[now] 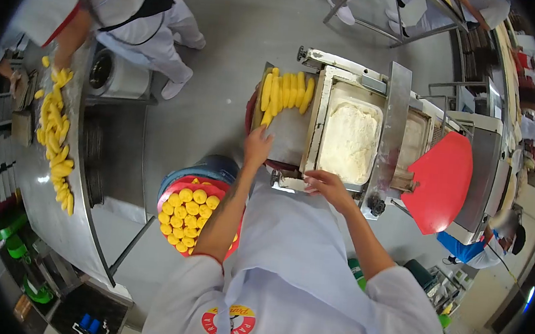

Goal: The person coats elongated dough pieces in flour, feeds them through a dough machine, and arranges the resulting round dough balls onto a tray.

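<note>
In the head view, the left hand (258, 146) has its fingertips at the lower end of a yellow roll (267, 118) on the tray (288, 140), though whether they pinch it I cannot tell; its arm stretches forward. The right hand (328, 188), fingers loosely parted, sits palm down at the near edge of the machine (316, 120), elbow bent outward.
</note>
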Demonstrator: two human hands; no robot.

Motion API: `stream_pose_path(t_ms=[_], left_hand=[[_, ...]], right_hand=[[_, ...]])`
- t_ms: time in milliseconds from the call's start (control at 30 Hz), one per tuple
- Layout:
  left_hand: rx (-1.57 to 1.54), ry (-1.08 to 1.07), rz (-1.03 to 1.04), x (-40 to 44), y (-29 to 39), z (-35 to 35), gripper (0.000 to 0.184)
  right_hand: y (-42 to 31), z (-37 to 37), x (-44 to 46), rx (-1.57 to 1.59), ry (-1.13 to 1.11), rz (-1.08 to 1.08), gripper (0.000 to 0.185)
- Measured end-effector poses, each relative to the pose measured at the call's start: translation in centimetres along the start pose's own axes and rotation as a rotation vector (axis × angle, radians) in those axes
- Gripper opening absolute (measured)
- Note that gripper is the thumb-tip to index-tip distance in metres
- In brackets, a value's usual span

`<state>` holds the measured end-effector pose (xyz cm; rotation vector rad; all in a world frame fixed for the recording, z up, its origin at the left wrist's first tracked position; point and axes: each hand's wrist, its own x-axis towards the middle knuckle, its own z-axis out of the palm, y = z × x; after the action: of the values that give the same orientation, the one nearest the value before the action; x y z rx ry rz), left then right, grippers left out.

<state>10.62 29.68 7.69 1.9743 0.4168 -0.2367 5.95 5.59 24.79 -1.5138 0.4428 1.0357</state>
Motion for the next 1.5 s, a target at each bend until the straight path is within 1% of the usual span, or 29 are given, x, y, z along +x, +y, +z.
stream_pose_path(t_ms=[33,100,133,200,233,333,367,467,567,667,767,800,833,867,900,1000,1033,1067,1133,1167,1233,1300,1333,1367,1400,1433,1467,1500], left_hand=[[0.150,0.001,-0.012,2.6,1.3,1.9,0.060],[0.278,0.317,-0.002,9.6,-2.4,8.1,0.071],[0.334,0.476,0.003,11.5,-3.5,11.0,0.076],[0.422,0.410,-0.204,12.6,1.1,11.1,0.080],[0.469,0.373,-0.303,13.0,2.8,11.0,0.082],[0.415,0.381,-0.447,15.5,1.1,11.9,0.071],[0.394,0.309,-0.558,16.5,1.0,11.6,0.063],[0.619,0.282,-0.408,16.6,1.1,11.4,0.065],[0.485,0.184,-0.276,16.2,1.6,11.5,0.066],[0.140,0.241,-0.437,16.7,2.1,10.1,0.065],[0.215,0.140,-0.506,18.0,2.3,9.8,0.071],[-0.037,0.013,-0.562,19.0,-0.2,10.0,0.072],[-0.289,-0.117,-0.609,20.2,-4.4,10.8,0.072],[-0.544,-0.248,-0.647,20.8,-6.5,11.3,0.073],[-0.779,-0.350,-0.777,19.1,-3.5,9.2,0.064],[-1.082,-0.534,-0.611,13.7,1.1,4.4,0.057],[-1.026,-0.580,-0.607,12.6,1.3,3.4,0.053],[-1.057,-0.624,-0.557,11.5,2.0,2.6,0.054],[-1.118,-0.715,-0.453,8.7,5.1,1.1,0.056],[-1.161,-0.742,-0.430,7.3,7.6,0.0,0.058],[-1.198,-0.730,-0.366,4.3,13.1,-2.0,0.059],[-1.221,-0.702,-0.318,2.5,15.9,-2.9,0.062],[-1.171,-0.623,-0.233,1.8,17.1,-3.4,0.062],[-1.120,-0.550,-0.151,1.0,18.5,-3.8,0.062],[-1.070,-0.482,-0.070,0.2,19.8,-3.9,0.062],[-0.943,-0.419,0.028,-0.1,20.6,-4.0,0.058],[-1.043,-0.434,0.032,-0.3,21.4,-4.2,0.055],[-1.146,-0.451,0.028,-0.4,22.0,-4.4,0.051]], right_hand=[[0.2,-1.3,-1.1,0.047,0.065,-0.034,0.041],[0.0,-2.6,-3.0,0.133,0.202,-0.109,0.041],[-0.3,-3.0,-4.2,0.169,0.278,-0.153,0.040],[-0.3,-3.3,-6.3,0.218,0.415,-0.211,0.039],[0.5,-3.3,-7.1,0.247,0.422,-0.208,0.038],[3.3,-2.5,-9.2,0.307,0.414,-0.140,0.038],[3.9,-2.7,-9.2,0.321,0.399,-0.110,0.038],[4.3,-2.8,-8.9,0.330,0.397,-0.081,0.037],[3.8,-3.3,-7.9,0.325,0.370,-0.132,0.036],[2.4,-3.7,-7.3,0.270,0.376,-0.171,0.036],[1.5,-3.8,-6.0,0.223,0.386,-0.187,0.035],[1.3,-3.7,-5.5,0.216,0.390,-0.189,0.035],[0.8,-3.3,-5.0,0.217,0.366,-0.198,0.035],[0.0,-2.9,-4.4,0.216,0.343,-0.208,0.035],[-0.8,-2.7,-3.8,0.214,0.322,-0.220,0.035],[-1.7,-2.6,-0.8,0.191,0.222,-0.293,0.039],[-2.1,-2.3,0.6,0.125,0.286,-0.306,0.045],[-2.5,-2.0,2.0,0.058,0.350,-0.316,0.051],[-3.0,-0.9,4.7,-0.237,0.568,-0.468,0.064],[-4.1,-0.7,5.2,-0.340,0.545,-0.560,0.067],[-6.6,-0.3,5.7,-0.540,0.501,-0.756,0.073],[-7.9,0.4,5.1,-0.266,0.324,-0.726,0.070],[-8.3,0.6,4.4,-0.130,0.236,-0.707,0.069],[-8.5,0.6,3.6,-0.184,0.315,-0.729,0.067],[-8.9,0.5,1.8,-0.222,0.302,-0.629,0.064],[-9.5,0.1,-0.4,-0.260,0.292,-0.529,0.061],[-9.5,-0.4,-2.1,-0.296,0.286,-0.424,0.059],[-8.1,-0.9,-3.3,-0.276,0.304,-0.527,0.048]])
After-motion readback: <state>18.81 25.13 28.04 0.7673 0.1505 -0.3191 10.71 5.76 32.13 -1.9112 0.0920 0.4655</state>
